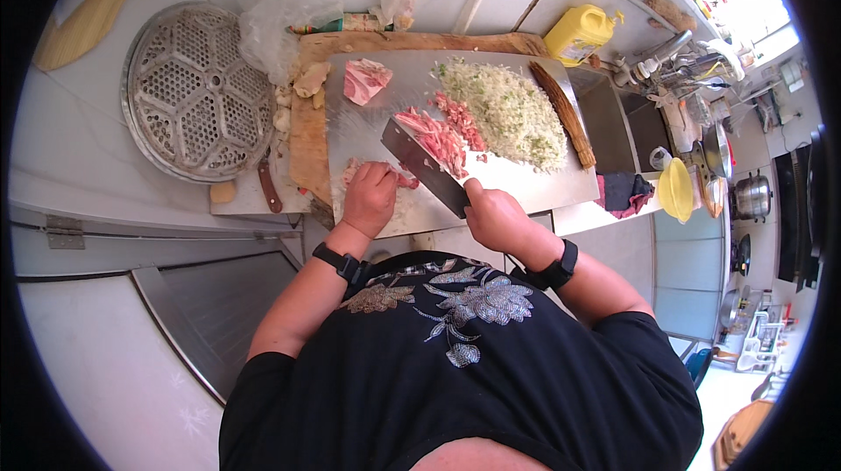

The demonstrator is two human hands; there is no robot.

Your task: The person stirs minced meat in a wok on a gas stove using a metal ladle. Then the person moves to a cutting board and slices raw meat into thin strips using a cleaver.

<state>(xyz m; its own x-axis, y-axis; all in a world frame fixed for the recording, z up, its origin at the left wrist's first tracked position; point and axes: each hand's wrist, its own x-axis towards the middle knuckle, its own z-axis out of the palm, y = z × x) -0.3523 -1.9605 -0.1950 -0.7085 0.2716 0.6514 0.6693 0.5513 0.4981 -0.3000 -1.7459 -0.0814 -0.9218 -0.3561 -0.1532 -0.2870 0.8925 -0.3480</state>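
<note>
My right hand (497, 216) grips a cleaver (424, 167), its broad dark blade slanting to the upper left across the metal board (407, 67). My left hand (370, 198), just left of the blade, pinches a piece of raw meat (406, 180); its fingers partly hide the meat. Sliced raw meat (437, 141) lies along the blade's far side, and smaller diced meat (462, 121) lies beyond it. To the right spreads a heap of finely chopped white and green vegetable (502, 113). A larger chunk of meat (366, 80) rests near the board's far left.
A wooden board (309, 142) shows under the metal one. Left of it are a perforated metal steamer plate (197, 93), a brown-handled knife (268, 185) and a clear plastic bag (276, 30). A long brown ridged object (564, 116), yellow jug (579, 36) and sink (601, 113) are rightward.
</note>
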